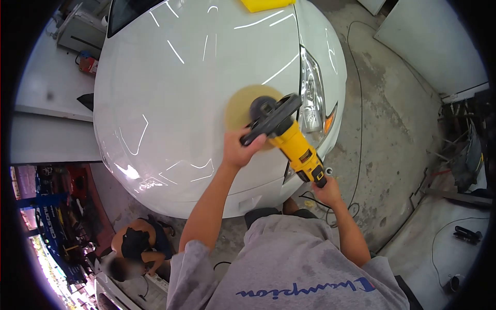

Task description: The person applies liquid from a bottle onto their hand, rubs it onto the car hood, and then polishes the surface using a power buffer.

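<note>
A yellow and black car polisher (297,147) lies over the hood of a white car (191,103). Its round yellowish pad (238,106) rests against the paint and looks blurred at the rim. My left hand (240,149) is wrapped round one end of the black front handle. Lower right, my right hand (327,191) grips the rear end of the polisher's body, fingers partly hidden behind it. The headlight (312,95) sits just right of the tool. At the top of the hood is a yellow cloth (266,4).
A cord (358,129) runs along the concrete floor at right and coils near my right hand. At lower left another person (139,243) crouches beside a white vehicle part. A cabinet (82,32) stands at upper left, and shelving with mixed items lines the right edge.
</note>
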`<state>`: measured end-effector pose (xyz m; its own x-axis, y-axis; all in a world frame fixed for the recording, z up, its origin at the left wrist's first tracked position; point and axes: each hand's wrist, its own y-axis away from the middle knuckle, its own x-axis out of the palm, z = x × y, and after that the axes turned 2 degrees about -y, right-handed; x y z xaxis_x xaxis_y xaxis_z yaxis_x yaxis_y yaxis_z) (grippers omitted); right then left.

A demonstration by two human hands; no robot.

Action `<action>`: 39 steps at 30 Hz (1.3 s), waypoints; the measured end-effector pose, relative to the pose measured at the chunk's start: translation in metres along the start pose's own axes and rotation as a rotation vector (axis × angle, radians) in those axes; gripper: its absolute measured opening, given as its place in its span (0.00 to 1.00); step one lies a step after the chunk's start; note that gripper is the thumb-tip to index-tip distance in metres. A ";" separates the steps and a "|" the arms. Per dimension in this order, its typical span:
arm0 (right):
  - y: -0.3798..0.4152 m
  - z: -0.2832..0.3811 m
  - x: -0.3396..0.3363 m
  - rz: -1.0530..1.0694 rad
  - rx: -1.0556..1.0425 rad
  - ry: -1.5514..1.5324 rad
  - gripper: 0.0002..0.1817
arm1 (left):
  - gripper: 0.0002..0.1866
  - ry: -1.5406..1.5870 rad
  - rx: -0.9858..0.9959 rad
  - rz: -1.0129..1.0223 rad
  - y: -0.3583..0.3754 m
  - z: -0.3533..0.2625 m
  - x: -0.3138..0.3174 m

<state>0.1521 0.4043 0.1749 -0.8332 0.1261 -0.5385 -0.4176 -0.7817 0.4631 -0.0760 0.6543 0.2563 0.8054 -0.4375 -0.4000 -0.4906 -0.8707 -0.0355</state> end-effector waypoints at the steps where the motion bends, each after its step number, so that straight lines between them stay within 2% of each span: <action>1: -0.002 0.014 -0.010 -0.044 0.016 -0.011 0.13 | 0.24 0.027 -0.059 0.014 -0.018 -0.008 0.007; 6: -0.016 0.031 -0.036 -0.065 0.081 0.003 0.14 | 0.27 0.075 -0.142 0.029 -0.081 -0.029 0.025; 9: -0.011 0.025 -0.032 0.017 0.085 -0.045 0.15 | 0.26 0.096 -0.103 0.027 -0.083 -0.023 0.021; 11: -0.002 0.021 -0.020 0.154 0.086 -0.210 0.14 | 0.26 0.065 -0.081 0.036 -0.077 -0.014 0.010; 12: 0.003 0.014 -0.009 0.158 0.085 -0.219 0.14 | 0.26 0.067 -0.082 0.050 -0.070 -0.008 0.000; 14: 0.008 0.000 0.017 0.310 -0.040 -0.540 0.18 | 0.27 0.058 -0.089 0.073 -0.056 0.001 -0.019; 16: 0.013 0.026 0.029 0.358 -0.049 -0.582 0.21 | 0.26 0.109 -0.057 -0.004 -0.044 0.007 -0.040; 18: 0.010 0.036 0.044 0.529 0.028 -0.698 0.25 | 0.25 0.103 -0.121 -0.042 -0.042 0.020 -0.064; 19: 0.003 0.039 0.053 0.589 -0.006 -0.668 0.34 | 0.25 0.117 -0.106 -0.060 -0.045 0.023 -0.078; 20: -0.001 0.041 0.060 0.586 -0.005 -0.698 0.34 | 0.25 0.129 -0.089 -0.078 -0.051 0.025 -0.091; 22: -0.007 0.069 0.064 0.676 -0.112 -0.775 0.43 | 0.27 0.104 -0.055 -0.133 -0.064 0.022 -0.116; 23: -0.012 0.081 0.064 0.675 -0.117 -0.815 0.43 | 0.27 0.094 -0.041 -0.139 -0.073 0.024 -0.130; 25: -0.025 0.102 0.068 0.714 -0.238 -0.673 0.49 | 0.30 0.036 0.015 -0.169 -0.091 0.030 -0.154; 28: -0.039 0.122 0.087 0.758 -0.218 -0.809 0.48 | 0.32 0.000 0.003 -0.157 -0.118 0.030 -0.181; 33: -0.049 0.136 0.106 0.590 -0.267 -0.762 0.43 | 0.36 -0.049 0.033 -0.102 -0.155 0.026 -0.187; 35: -0.055 0.128 0.123 0.369 -0.461 -0.716 0.40 | 0.35 -0.034 0.033 -0.071 -0.168 0.025 -0.184; 39: -0.047 0.131 0.102 0.408 -0.304 -0.745 0.39 | 0.36 0.001 0.071 0.002 -0.189 0.012 -0.163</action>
<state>0.0391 0.5344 0.1901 -0.9587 0.0840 0.2717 -0.0125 -0.9669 0.2548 -0.1184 0.8924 0.3170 0.8047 -0.4398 -0.3988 -0.5146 -0.8517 -0.0992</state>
